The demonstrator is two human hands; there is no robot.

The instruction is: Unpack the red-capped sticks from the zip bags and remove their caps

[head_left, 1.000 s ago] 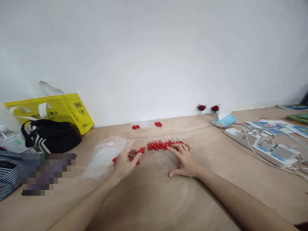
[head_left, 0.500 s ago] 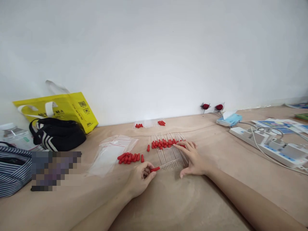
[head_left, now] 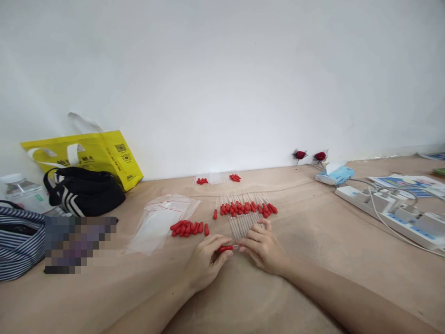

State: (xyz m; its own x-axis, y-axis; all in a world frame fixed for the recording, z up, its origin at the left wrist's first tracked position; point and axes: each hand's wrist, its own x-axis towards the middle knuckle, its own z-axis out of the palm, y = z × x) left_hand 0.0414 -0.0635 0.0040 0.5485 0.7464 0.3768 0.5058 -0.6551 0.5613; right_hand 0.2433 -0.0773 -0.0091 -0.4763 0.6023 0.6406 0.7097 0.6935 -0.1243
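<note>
My left hand point(head_left: 208, 262) is closed, pinching a red rubber bulb point(head_left: 225, 248) between thumb and fingers. Out of the bulb's right end comes a thin glass tube point(head_left: 236, 247), and my right hand point(head_left: 261, 248) pinches that tube with its fingertips. Just behind the hands lies a row of bare glass tubes point(head_left: 241, 225), partly covered by my right fingers. Beyond it is a row of droppers point(head_left: 239, 208), red bulbs toward me and glass stems pointing away. To the left, loose red bulbs point(head_left: 186, 228) sit in a pile.
Clear zip bags point(head_left: 158, 225) lie left of the loose bulbs. More bagged droppers point(head_left: 219, 178) rest by the wall. A yellow bag point(head_left: 114, 155) and a black pouch point(head_left: 93, 195) stand at left. On the right are a power strip point(head_left: 385, 215) and a tissue pack point(head_left: 335, 175).
My right hand has come from over the finished row's right end toward me and left, closing on the glass tube. My left hand still grips the bulb. The view has shifted slightly.
</note>
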